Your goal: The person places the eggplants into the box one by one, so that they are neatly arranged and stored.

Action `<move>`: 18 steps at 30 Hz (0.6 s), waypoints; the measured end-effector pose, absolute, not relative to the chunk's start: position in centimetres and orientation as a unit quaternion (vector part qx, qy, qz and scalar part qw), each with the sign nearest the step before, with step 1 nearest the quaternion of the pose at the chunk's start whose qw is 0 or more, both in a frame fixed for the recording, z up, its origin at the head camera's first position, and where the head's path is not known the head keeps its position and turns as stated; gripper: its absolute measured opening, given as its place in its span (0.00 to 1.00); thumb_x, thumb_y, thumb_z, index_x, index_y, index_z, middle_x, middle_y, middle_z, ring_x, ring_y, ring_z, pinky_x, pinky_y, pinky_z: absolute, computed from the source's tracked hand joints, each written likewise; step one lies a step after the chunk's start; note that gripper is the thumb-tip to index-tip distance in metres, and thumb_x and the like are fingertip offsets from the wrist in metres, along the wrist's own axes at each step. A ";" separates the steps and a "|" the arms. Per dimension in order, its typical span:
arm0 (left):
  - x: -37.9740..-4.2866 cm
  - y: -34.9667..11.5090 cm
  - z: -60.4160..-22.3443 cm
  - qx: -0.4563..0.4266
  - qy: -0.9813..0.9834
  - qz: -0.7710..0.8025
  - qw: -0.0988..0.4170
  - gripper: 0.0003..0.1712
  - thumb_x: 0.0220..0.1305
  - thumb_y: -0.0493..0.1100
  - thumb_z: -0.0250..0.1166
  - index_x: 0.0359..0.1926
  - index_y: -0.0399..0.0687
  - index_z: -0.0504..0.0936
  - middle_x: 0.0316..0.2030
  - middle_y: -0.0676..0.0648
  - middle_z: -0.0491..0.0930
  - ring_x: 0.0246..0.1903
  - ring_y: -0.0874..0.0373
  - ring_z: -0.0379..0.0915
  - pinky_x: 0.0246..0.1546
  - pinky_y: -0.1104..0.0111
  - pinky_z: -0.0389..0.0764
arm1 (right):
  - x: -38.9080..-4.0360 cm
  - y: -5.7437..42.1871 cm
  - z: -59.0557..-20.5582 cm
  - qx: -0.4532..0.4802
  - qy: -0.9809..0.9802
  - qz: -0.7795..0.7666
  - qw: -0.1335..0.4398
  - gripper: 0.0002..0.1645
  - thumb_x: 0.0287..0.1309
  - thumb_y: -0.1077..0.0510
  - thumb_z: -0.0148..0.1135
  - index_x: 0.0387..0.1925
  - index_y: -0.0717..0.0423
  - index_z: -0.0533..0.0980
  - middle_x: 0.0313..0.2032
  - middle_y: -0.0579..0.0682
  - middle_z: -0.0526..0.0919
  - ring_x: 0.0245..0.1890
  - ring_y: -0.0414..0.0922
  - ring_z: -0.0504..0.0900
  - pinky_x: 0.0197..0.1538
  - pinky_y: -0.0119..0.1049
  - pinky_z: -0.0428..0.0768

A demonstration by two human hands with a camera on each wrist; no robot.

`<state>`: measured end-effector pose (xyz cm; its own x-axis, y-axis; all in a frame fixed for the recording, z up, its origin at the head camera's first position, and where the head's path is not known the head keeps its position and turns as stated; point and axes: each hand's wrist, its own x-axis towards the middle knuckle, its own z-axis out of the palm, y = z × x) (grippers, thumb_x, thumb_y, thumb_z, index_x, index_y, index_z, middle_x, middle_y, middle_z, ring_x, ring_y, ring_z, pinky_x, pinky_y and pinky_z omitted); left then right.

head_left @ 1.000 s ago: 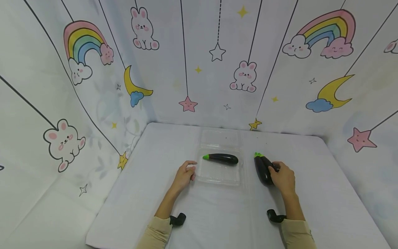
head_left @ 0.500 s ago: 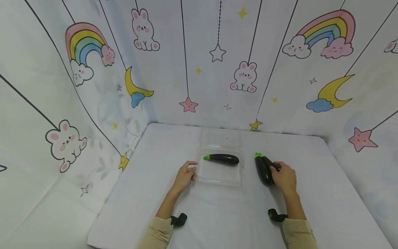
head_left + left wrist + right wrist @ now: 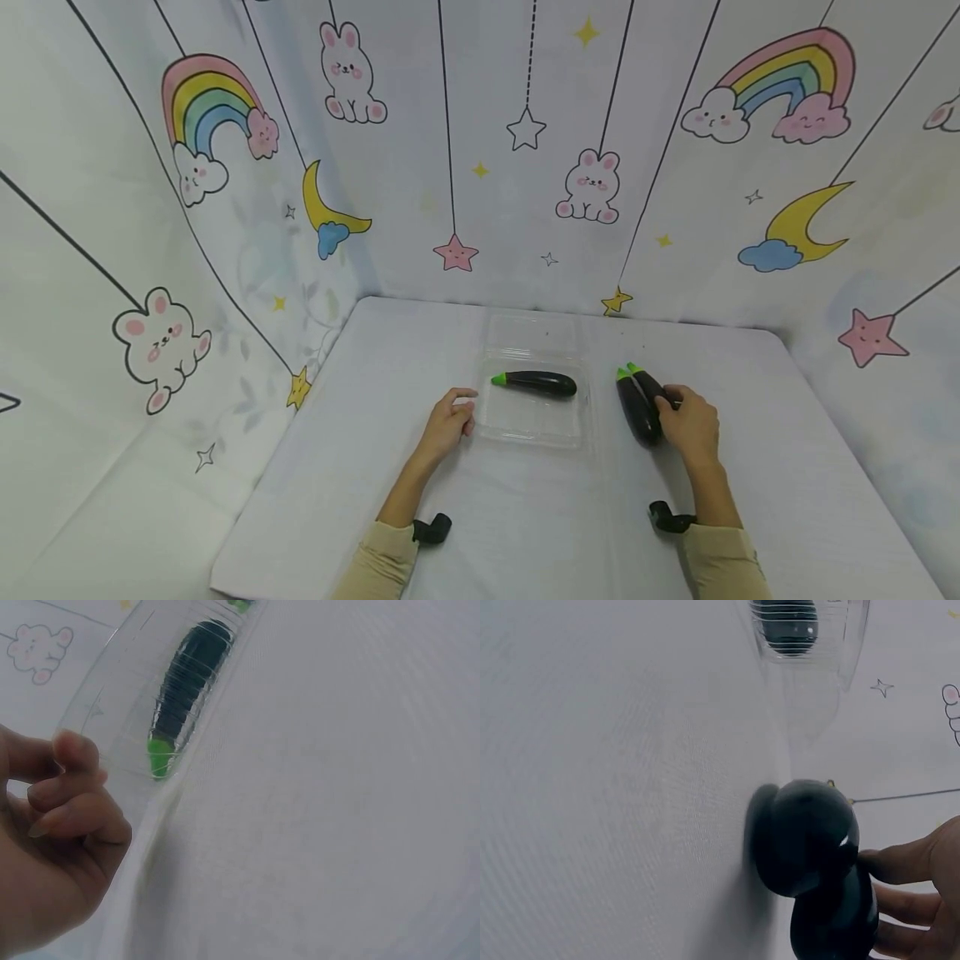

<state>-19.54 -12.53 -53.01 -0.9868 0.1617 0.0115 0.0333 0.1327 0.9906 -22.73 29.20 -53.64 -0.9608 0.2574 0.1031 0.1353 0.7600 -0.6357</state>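
Observation:
In the head view, my right hand grips the right one of two dark eggplants with bright green stems, thumb on its near side. This held eggplant lies against the left eggplant, their stem ends slightly apart. The right wrist view shows their rounded ends, with my fingers at the held one. A third eggplant lies crosswise in a clear plastic container, stem to the left. My left hand is at the container's left rim, index finger reaching to it, the other fingers loosely curled.
The container's clear lid lies folded back toward the wall. A white cloth covers the table. Behind it hangs a printed curtain with rabbits, stars and rainbows. A black camera mount sits on each wrist.
My right hand has shifted slightly to the right with the right eggplant, and the two stem ends have parted a little. The left hand and the container stay in place.

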 end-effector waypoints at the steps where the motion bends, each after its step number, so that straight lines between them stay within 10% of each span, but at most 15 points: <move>1: -19.5 -12.5 -52.9 0.065 0.750 0.656 0.045 0.19 0.78 0.31 0.51 0.64 0.23 0.71 0.21 0.42 0.75 0.30 0.22 0.66 0.23 0.73 0.66 | -22.7 29.2 -53.6 -0.105 -0.933 0.331 0.094 0.26 0.75 0.54 0.58 0.64 0.68 0.76 0.57 0.72 0.81 0.53 0.69 0.82 0.49 0.61 0.80; 18: -20.9 -12.3 -56.2 0.035 0.760 0.648 0.032 0.19 0.80 0.35 0.52 0.65 0.29 0.72 0.21 0.38 0.75 0.31 0.22 0.67 0.22 0.74 0.63 | -22.9 28.5 -52.2 -0.058 -0.925 0.347 0.144 0.24 0.75 0.54 0.59 0.63 0.66 0.77 0.53 0.71 0.84 0.51 0.68 0.84 0.50 0.61 0.81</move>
